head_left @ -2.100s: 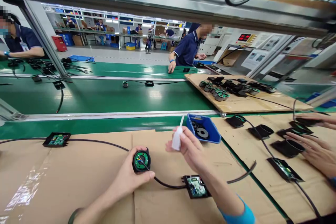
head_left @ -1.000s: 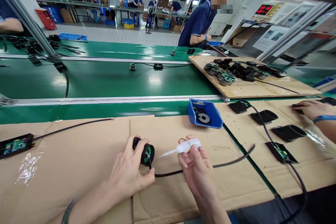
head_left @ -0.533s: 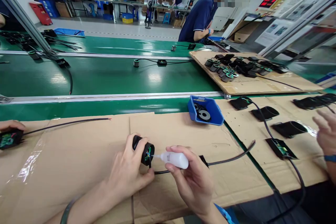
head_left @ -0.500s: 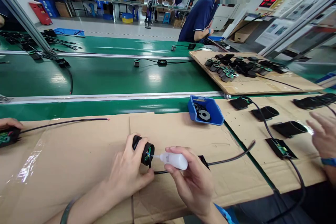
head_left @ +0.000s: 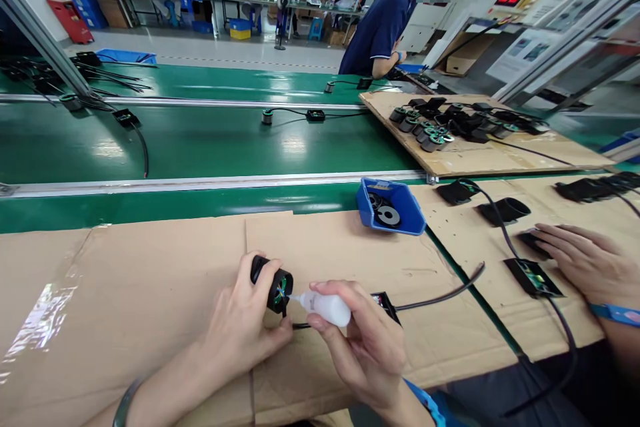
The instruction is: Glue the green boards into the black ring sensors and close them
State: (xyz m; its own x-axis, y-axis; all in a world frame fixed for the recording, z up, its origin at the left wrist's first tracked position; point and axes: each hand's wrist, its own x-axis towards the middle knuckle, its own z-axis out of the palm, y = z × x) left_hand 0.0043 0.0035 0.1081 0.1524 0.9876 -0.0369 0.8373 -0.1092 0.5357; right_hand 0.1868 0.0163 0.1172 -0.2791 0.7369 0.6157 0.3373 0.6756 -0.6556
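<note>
My left hand [head_left: 247, 320] is closed around a black cylindrical motor housing [head_left: 264, 272], tilted so its open end faces right. Inside that end, green parts and thin coloured wires [head_left: 281, 291] show. In my right hand [head_left: 363, 340] is a white squeeze bottle [head_left: 327, 308], its thin nozzle pointing left at the wires. Whether the tip touches them I cannot tell. A black cable [head_left: 301, 325] runs from the housing behind my right hand. Right of that hand lies a small black box [head_left: 386, 307] with a thick cable [head_left: 440, 297].
A blue bin [head_left: 415, 217] with black and silver rings stands ahead. At right, a co-worker's hand [head_left: 583, 257] rests on a black shell, near an open circuit box [head_left: 534, 278]. The green conveyor [head_left: 210, 147] carries wired motors; a board [head_left: 500, 160] holds several more.
The co-worker's hand at right has come down onto a black shell. Another hand and a circuit box at far left have left view. The conveyor's motor has shifted slightly right. My grips stay alike.
</note>
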